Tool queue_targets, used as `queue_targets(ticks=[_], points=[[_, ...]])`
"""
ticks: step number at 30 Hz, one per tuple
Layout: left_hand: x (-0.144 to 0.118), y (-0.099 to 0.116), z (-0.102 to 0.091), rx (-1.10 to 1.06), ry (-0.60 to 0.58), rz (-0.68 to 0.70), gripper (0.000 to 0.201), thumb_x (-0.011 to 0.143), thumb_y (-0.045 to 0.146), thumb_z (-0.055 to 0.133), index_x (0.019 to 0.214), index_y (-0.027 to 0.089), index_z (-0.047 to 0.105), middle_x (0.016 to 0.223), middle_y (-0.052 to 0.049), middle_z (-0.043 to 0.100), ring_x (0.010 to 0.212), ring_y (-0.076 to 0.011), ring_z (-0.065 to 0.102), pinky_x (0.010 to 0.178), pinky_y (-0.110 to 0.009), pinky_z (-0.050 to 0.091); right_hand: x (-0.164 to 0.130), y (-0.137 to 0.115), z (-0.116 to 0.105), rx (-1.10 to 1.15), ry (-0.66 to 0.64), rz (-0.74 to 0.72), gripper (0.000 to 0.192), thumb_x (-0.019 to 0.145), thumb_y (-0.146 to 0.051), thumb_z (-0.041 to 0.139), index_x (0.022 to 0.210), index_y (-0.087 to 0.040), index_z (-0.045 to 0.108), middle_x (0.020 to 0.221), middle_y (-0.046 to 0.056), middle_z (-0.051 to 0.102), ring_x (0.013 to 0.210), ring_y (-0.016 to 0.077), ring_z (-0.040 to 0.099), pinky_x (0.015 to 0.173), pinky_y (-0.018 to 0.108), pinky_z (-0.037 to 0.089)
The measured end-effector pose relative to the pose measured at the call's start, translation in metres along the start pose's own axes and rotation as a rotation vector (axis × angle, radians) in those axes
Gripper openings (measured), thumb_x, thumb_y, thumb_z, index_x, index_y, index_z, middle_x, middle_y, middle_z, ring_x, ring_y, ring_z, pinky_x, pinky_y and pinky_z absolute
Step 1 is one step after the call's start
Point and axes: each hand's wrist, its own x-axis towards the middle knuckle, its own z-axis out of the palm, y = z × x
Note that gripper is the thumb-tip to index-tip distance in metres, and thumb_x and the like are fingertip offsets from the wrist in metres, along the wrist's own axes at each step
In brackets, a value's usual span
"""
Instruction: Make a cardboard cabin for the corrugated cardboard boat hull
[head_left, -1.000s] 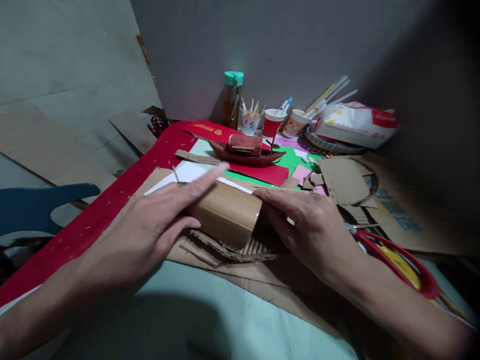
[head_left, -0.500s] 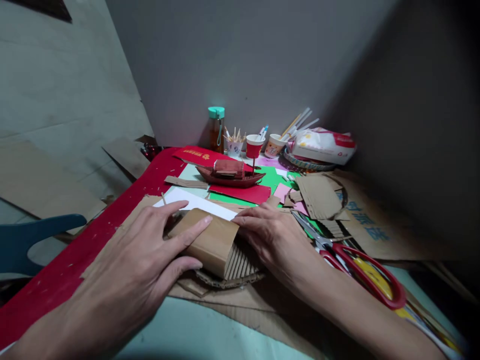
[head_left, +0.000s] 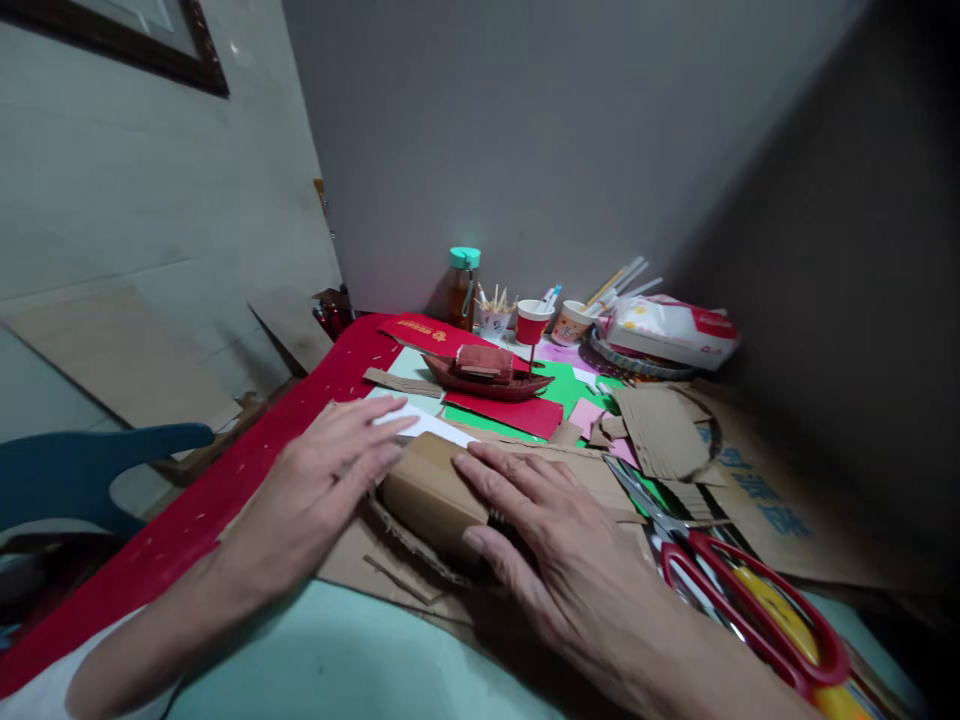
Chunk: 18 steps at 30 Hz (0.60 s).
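We face one plain grey wall (head_left: 525,140) behind one tabletop (head_left: 360,660), pale green along its near part and covered in bright red (head_left: 187,550) down its left side. To the right we find one large brown cardboard sheet with blue printed characters (head_left: 795,500).

We count two bare hands. The right hand (head_left: 566,535) spreads over the right end of one rounded brown cardboard shell (head_left: 427,490), fingers on top and thumb on the near side, gripping it. The left hand (head_left: 315,475) is at the shell's left end, fingers loosely bent; we cannot tell whether it grips. Between them, the shell sits over one rough-edged cardboard base (head_left: 412,545) near the middle of the tabletop. Both hands block our view of the shell's ends.

One pair of red-handled metal scissors (head_left: 673,525) lies beside the right forearm, which stands in front of some of the cardboard.

Farther back we see one white and red soft packet (head_left: 675,335) and one dark red model boat (head_left: 487,372) with a single mast, well apart from the shell. Behind the boat stand one brown bottle with a turquoise lid (head_left: 463,290) and three paper cups: one red (head_left: 531,328), one orange-patterned (head_left: 571,327), and one white (head_left: 494,323) full of thin wooden sticks (head_left: 498,298).
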Motion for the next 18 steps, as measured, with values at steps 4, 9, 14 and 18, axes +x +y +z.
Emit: queue_targets(ticks=[4,9,14,18], points=[[0.011,-0.013,0.002,-0.296,0.144,-0.233,0.048,0.094,0.05,0.056,0.132,0.023,0.066,0.15,-0.006,0.058,0.144,-0.0286,0.041,0.124,-0.046,0.019,0.002,0.005,0.001,-0.024,-0.014,-0.022,0.046,0.103,-0.032,0.045,0.147,-0.019,0.051,0.152,0.009,0.054,0.131,0.0321,0.055,0.107,0.059,0.048],[0.009,-0.015,0.026,-0.538,-0.012,-0.332,0.05,0.094,0.048,0.052,0.132,0.018,0.065,0.141,-0.012,0.065,0.131,-0.0315,0.057,0.115,-0.046,0.036,-0.002,0.002,0.004,-0.071,-0.066,-0.029,0.049,0.105,-0.035,0.04,0.15,-0.019,0.048,0.155,0.007,0.05,0.137,0.0322,0.05,0.109,0.062,0.046],[0.008,-0.013,0.032,-0.691,-0.05,-0.378,0.05,0.093,0.041,0.052,0.134,0.015,0.06,0.142,-0.013,0.062,0.129,-0.0311,0.057,0.11,-0.044,0.039,-0.003,0.003,0.005,-0.061,-0.046,-0.017,0.051,0.105,-0.034,0.037,0.149,-0.013,0.048,0.154,0.011,0.05,0.138,0.0316,0.05,0.11,0.06,0.045],[0.014,-0.015,0.027,-0.765,-0.077,-0.414,0.049,0.091,0.037,0.054,0.135,0.015,0.059,0.133,-0.015,0.068,0.12,-0.0317,0.063,0.101,-0.044,0.045,-0.001,0.008,0.001,-0.019,-0.008,0.02,0.052,0.105,-0.039,0.039,0.149,-0.014,0.048,0.152,0.012,0.052,0.134,0.0285,0.055,0.108,0.053,0.049]])
